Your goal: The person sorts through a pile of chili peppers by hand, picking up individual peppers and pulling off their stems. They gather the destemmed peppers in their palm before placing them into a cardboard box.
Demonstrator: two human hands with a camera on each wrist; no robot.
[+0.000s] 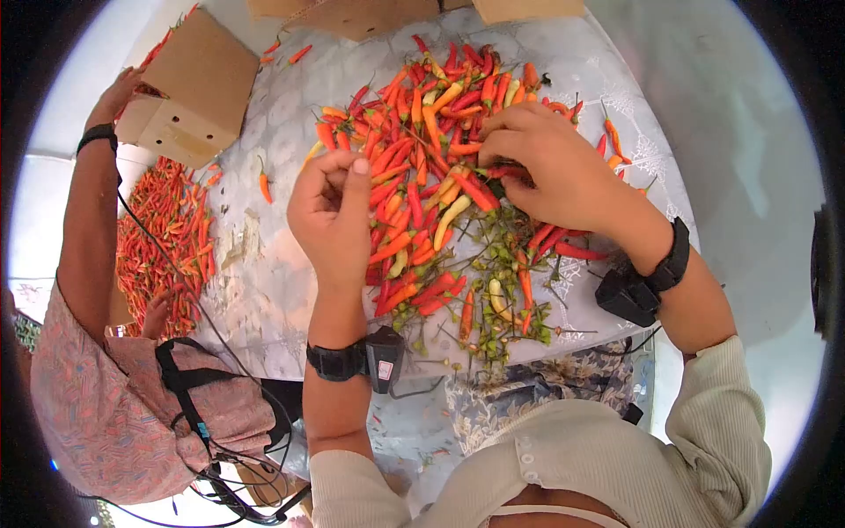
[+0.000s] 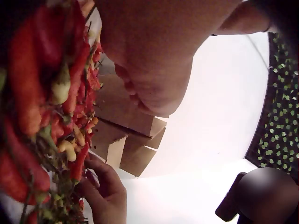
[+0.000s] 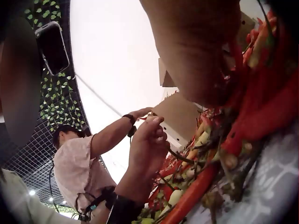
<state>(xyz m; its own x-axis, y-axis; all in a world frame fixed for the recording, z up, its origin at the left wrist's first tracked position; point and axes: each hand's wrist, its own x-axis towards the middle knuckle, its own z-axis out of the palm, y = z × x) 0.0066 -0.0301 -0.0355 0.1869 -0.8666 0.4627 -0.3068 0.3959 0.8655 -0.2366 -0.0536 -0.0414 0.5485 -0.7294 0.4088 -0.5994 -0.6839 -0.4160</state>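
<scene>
Cream sleeves (image 1: 713, 422) frame the worktop (image 1: 264, 282). Far left, a second person (image 1: 88, 378) holds a cardboard box (image 1: 189, 88). Next comes the left hand (image 1: 330, 216), its grip pinching a thin stem (image 3: 180, 157) at the edge of the chilli pile (image 1: 422, 158). The right hand (image 1: 550, 172), fingers curled, pinches a red chilli (image 1: 503, 171) on that pile.

The chili peppers (image 1: 414, 167) have smooth, shiny skins. The tablecloth (image 1: 264, 282) under them looks like glossy plastic. The cardboard box (image 1: 189, 84) at ten o'clock is dull brown paper. The sleeve (image 1: 717, 431) at four o'clock is soft, ribbed cloth.
</scene>
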